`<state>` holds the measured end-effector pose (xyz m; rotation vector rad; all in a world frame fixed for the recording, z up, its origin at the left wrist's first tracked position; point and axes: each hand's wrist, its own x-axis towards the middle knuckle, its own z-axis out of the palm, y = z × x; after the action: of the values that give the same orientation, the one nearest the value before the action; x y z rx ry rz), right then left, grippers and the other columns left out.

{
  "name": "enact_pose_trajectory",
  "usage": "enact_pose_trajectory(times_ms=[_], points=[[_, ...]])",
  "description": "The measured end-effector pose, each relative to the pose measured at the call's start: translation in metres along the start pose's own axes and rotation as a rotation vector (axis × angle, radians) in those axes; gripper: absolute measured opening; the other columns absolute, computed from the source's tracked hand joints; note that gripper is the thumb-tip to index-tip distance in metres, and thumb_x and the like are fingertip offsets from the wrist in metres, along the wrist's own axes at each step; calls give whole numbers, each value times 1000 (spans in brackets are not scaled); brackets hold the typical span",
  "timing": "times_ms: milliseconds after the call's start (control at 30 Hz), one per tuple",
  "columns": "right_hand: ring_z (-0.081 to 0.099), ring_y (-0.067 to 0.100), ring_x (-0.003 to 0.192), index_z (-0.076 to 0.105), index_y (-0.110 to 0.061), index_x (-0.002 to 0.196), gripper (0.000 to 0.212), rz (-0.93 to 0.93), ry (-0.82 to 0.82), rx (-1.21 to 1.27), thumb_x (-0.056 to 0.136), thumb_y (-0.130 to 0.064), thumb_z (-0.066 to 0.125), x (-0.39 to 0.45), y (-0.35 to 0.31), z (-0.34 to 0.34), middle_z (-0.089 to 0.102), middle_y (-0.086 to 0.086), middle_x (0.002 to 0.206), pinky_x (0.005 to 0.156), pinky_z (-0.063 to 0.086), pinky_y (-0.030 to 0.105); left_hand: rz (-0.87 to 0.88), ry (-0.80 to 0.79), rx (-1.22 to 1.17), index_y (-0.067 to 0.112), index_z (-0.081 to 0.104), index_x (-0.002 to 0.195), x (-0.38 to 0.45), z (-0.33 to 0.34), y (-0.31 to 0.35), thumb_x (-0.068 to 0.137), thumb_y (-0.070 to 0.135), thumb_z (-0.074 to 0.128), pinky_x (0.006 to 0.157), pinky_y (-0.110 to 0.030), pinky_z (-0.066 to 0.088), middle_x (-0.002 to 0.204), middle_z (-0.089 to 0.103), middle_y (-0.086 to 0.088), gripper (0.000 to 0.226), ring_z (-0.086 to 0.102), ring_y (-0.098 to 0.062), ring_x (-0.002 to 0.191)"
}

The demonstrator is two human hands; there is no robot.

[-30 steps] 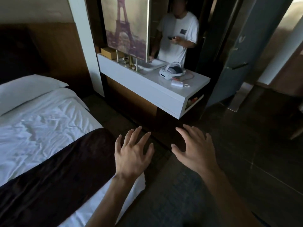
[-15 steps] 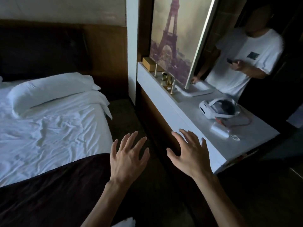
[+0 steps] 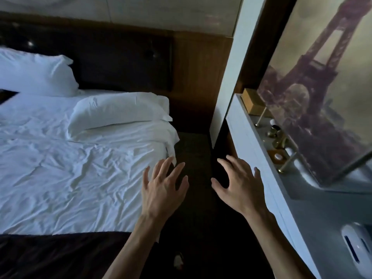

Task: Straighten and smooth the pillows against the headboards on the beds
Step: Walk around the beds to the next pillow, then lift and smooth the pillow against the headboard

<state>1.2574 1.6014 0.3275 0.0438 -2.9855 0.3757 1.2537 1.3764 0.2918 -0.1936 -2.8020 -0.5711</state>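
Note:
A white pillow (image 3: 118, 111) lies flat and askew on the right side of the bed (image 3: 60, 178), away from the dark padded headboard (image 3: 124, 65). A second white pillow (image 3: 34, 75) leans upright against the headboard at the far left. My left hand (image 3: 163, 190) hovers open over the bed's right edge, fingers spread, holding nothing. My right hand (image 3: 239, 188) is open too, above the dark gap between bed and shelf. Both hands are well short of the pillows.
A white wall shelf (image 3: 281, 190) runs along the right, carrying a framed Eiffel Tower picture (image 3: 326, 87), a small box (image 3: 251, 103), small brass items (image 3: 278, 137) and a white headset (image 3: 356, 244). A dark runner (image 3: 60, 256) covers the bed's foot. The aisle (image 3: 193, 150) between them is narrow.
The view has swung left and moved forward along the bed. The pillows and headboard are now nearer and the person by the shelf is out of view. Both hands stay open and spread.

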Motion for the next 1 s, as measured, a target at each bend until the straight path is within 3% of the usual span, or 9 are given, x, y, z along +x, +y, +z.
enact_pose_trajectory(times_ms=[333, 667, 767, 1000], points=[[29, 16, 150, 42, -43, 144, 66, -145, -27, 89, 84, -69, 50, 282, 28, 25, 35, -15, 159, 118, 20, 67, -101, 82, 85, 41, 56, 132, 240, 56, -26, 93, 57, 37, 115, -55, 35, 151, 49, 7, 47, 46, -17, 140], [25, 16, 151, 38, -41, 147, 73, -339, -110, 47, 81, -71, 35, 578, 48, 81, 33, -12, 161, 118, 24, 66, -312, 138, 149, 47, 50, 134, 476, 150, -79, 92, 58, 39, 117, -54, 31, 152, 47, 12, 45, 45, -14, 140], [24, 16, 151, 37, -41, 148, 72, -420, -145, 44, 82, -70, 35, 659, 38, 90, 32, -12, 161, 120, 21, 64, -404, 179, 191, 47, 54, 133, 536, 158, -100, 91, 59, 39, 115, -53, 34, 150, 50, 11, 46, 47, -15, 138], [39, 20, 145, 50, -36, 141, 71, -574, -179, 47, 78, -68, 40, 814, -25, 125, 48, -6, 153, 113, 30, 67, -556, 243, 247, 43, 60, 129, 646, 150, -182, 91, 56, 42, 111, -53, 38, 145, 57, 8, 44, 52, -16, 134]])
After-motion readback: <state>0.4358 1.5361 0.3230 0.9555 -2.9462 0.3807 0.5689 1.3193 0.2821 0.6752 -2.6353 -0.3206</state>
